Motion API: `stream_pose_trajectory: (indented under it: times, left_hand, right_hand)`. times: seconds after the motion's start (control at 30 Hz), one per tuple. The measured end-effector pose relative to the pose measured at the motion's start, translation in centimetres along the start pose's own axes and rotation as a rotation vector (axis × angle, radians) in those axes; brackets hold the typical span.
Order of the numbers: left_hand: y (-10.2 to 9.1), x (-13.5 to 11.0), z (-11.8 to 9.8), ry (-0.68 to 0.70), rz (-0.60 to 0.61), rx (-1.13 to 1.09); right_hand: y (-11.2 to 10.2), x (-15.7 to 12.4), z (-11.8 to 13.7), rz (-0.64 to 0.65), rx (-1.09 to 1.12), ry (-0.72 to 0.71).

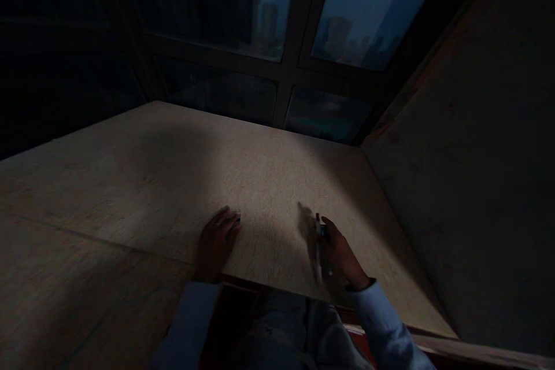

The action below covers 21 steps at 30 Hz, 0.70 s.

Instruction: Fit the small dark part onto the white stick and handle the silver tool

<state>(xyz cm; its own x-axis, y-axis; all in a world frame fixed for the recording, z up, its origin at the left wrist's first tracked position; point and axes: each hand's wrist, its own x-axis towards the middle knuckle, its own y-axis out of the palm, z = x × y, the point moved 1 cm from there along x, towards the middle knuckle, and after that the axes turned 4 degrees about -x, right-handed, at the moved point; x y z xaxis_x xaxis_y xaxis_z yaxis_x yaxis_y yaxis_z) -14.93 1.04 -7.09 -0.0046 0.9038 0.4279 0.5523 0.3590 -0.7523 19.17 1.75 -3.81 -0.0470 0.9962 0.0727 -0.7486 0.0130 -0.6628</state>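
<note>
A large plywood sheet (173, 179) lies flat in front of me in dim light. My left hand (215, 241) rests palm down on its near edge, fingers stretched forward, with a small dark object I cannot make out at the fingertips. My right hand (340, 254) is closed around a thin, light tool (319, 245) like a pen or marker, its tip on the sheet and blurred by motion. Both arms wear light blue sleeves.
Another plywood panel (477, 185) stands upright along the right side. A second board (78, 300) lies at the lower left under the sheet. A dark framed window (299, 40) shows a dusk skyline behind. My knees (281, 329) sit below the sheet's near edge.
</note>
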Motion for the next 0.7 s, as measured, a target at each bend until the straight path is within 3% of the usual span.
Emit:
stream_pose_trajectory:
  times: [0.2,0.3,0.43,0.7]
  left_hand:
    - [-0.2,-0.1,-0.5,0.025,-0.037,0.009]
    - [-0.2,-0.1,-0.7,0.016,-0.036,0.039]
    - [-0.3,-0.2,-0.9,-0.007,-0.031,0.047]
    - [-0.3,-0.2,-1.0,-0.057,0.015,0.062]
  right_hand:
    - [9.9,6.1,7.5,0.162,0.098,-0.097]
    - [12.9,7.7,9.8,0.198,0.072,-0.086]
    - [14.1,7.9,11.1,0.222,0.027,-0.083]
    - [13.6,7.1,11.7,0.224,0.016,-0.087]
